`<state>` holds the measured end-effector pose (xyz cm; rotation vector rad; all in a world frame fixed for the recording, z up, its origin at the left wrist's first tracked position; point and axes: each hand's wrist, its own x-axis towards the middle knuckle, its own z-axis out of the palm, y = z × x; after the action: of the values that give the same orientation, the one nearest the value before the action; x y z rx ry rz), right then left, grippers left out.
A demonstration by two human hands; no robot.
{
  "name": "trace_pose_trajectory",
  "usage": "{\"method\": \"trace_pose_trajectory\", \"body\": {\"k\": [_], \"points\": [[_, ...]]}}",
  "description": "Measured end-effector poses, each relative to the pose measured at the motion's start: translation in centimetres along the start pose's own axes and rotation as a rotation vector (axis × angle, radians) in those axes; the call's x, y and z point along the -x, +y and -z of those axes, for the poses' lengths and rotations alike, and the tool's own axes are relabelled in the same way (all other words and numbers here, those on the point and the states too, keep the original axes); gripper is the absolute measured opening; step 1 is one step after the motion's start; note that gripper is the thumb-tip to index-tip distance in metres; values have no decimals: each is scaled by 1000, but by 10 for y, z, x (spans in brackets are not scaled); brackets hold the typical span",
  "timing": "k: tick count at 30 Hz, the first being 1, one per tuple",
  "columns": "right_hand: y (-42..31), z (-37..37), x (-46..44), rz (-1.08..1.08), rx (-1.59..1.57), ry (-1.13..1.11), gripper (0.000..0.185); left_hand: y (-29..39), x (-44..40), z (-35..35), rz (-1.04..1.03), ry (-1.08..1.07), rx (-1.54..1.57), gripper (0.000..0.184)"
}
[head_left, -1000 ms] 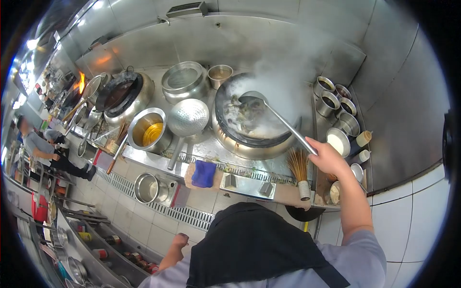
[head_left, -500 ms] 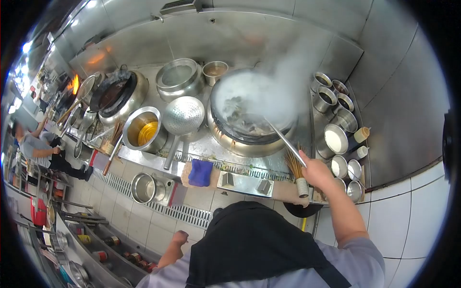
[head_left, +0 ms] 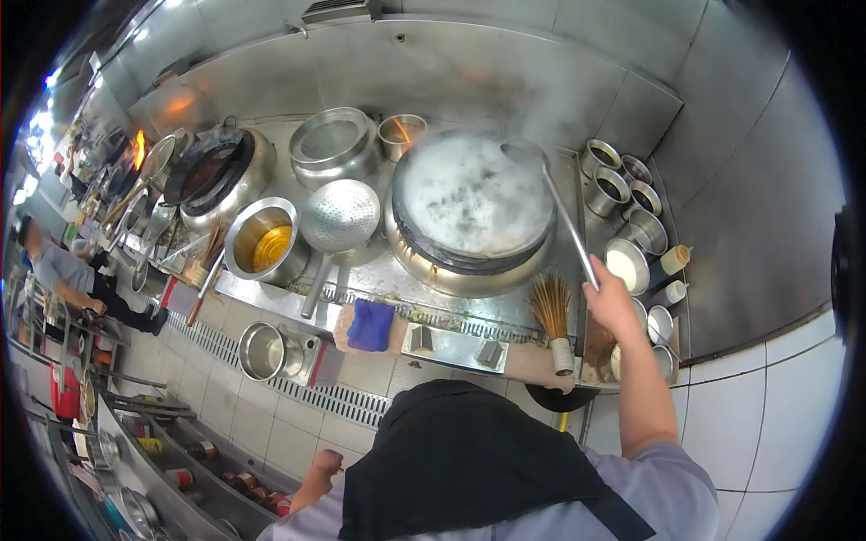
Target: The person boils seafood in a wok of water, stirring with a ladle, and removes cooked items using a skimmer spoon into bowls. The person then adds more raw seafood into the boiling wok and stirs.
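Note:
My right hand (head_left: 612,296) grips the end of a long metal ladle (head_left: 568,212), whose bowl is raised at the upper right rim of the wok (head_left: 417,236). Steam covers the wok, and dark pieces show faintly in pale liquid. Low beside my apron, my left hand (head_left: 327,463) is curled closed, away from the counter. A bamboo brush (head_left: 550,311) stands between the wok and my right hand. Left of the wok lies a perforated strainer (head_left: 340,216), with a pot of yellow oil (head_left: 268,243) beyond it.
Metal containers (head_left: 645,232) and squeeze bottles line the right side. A blue cloth (head_left: 370,325) lies on the front edge. Farther left are a second wok (head_left: 209,171) and an open flame. At the far left stands another person (head_left: 68,275). Lower left are shelves holding jars.
The ladle has lifted from inside the wok to its upper right rim, and my right hand has moved right and slightly up. My left hand has shifted slightly down and left.

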<state>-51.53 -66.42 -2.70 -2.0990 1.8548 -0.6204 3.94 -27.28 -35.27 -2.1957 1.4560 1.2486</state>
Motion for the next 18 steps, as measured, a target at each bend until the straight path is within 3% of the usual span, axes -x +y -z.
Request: {"method": "trace_pose_trajectory", "body": {"k": [2,3,4,5,6,8,9,18], "points": [[-2,25,2,44,-73,18,55,11,13,9,-38,-118,-246,26],[-6,42,8,-150,-213,-102,54,1,3,0,-42,-121,-250,26],[-32,67,15,-343,-352,-222,53,-9,-6,-10,-56,15,-137,27],[-30,70,18,-347,-350,-222,53,-9,-7,-12,-69,149,-23,27],[-24,74,22,-340,-402,-227,53,-9,-13,-11,-71,146,-23,27],[-13,78,28,-334,-451,-231,53,21,-14,16,-87,22,-355,27],[-8,78,31,-354,-478,-281,53,1,-32,1,-299,114,-475,27],[-15,77,57,-500,-805,-511,48,21,-55,28,-378,152,-421,26]]}}
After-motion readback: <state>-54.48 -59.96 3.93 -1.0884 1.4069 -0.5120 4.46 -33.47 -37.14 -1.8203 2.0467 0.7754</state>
